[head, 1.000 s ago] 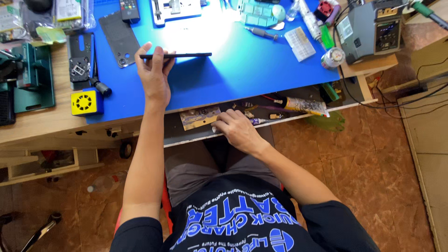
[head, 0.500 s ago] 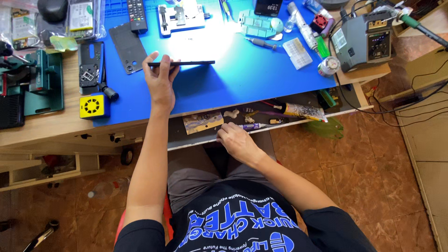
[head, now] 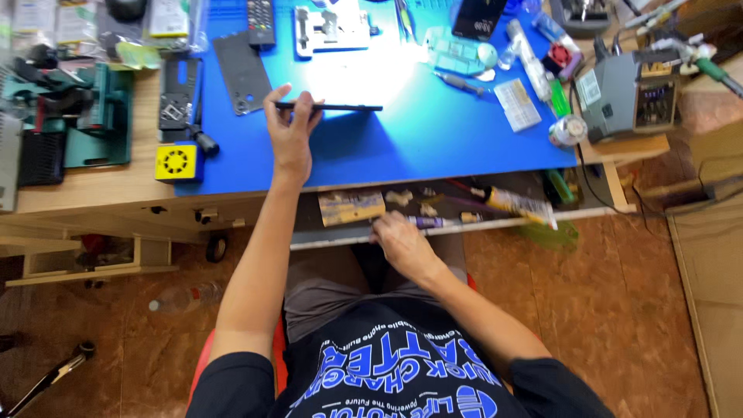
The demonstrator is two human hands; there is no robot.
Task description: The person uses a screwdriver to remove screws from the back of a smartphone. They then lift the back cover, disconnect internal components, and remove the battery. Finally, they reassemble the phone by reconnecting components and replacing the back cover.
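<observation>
My left hand (head: 290,131) rests on the blue work mat (head: 433,147) and holds a thin black phone (head: 340,107) up on its edge, seen almost edge-on. My right hand (head: 402,240) is down at the open drawer (head: 464,224) under the desk, fingers on a purple pen-like tool (head: 426,222) lying among small parts. A beige packet (head: 352,207) and a yellow tube (head: 515,203) also lie in the drawer.
A yellow square box (head: 176,162), a black phone back cover (head: 242,73), a remote (head: 261,21) and a metal jig (head: 333,29) sit on the mat. A soldering station (head: 631,97) stands at the right, a green fixture (head: 97,116) at the left.
The camera view has shifted, so the desk sits lower in frame. My left hand still holds the phone on edge; my right hand stays at the drawer, shifted slightly left.
</observation>
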